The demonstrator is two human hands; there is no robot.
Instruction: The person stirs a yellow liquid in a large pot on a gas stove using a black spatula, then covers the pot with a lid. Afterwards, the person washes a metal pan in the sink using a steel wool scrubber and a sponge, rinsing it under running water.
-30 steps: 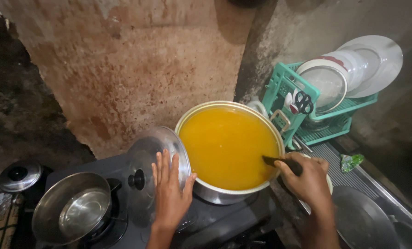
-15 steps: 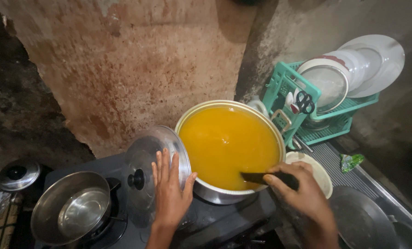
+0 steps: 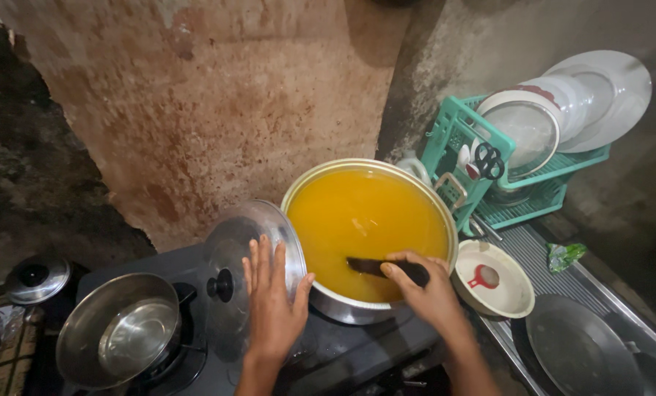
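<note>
Left hand [image 3: 273, 312] at the stove's [image 3: 357, 352] near edge: flat, fingers spread wide, palm pressed on the back of a steel lid [image 3: 249, 271]. Not gripped, just propped; the lid stands tilted on edge, its black knob [image 3: 220, 285] facing left, its right rim touching the big pot [image 3: 370, 235].

Right hand [image 3: 427, 290] just right of it, fingers curled shut around the dark handle of a utensil [image 3: 376, 268]. The handle runs left from the fist over the pot's near rim and dips into the yellow liquid [image 3: 365, 216]; the working end is submerged, so I can't tell its shape.

The big pot sits on the stove's right side, filled nearly to the brim.

Stove's left side: empty steel pot [image 3: 119, 339] on the burner, just beside the lid. Further left, off the stove, a second small lid [image 3: 37, 279] with a dark knob.

Right of the big pot, on the ribbed metal draining board [image 3: 555, 279]: white bowl [image 3: 493, 290] with a small red scoop [image 3: 482, 277] inside, touching or almost touching the pot. Near right corner: dark round pan [image 3: 581, 352]. Green wrapper [image 3: 563, 255] near the board's far edge.

Behind, against the wall [image 3: 218, 110]: teal dish rack [image 3: 489, 183] with white plates [image 3: 563, 110] stood on edge and scissors [image 3: 489, 161] in its front pocket. The wall is stained reddish-brown.
</note>
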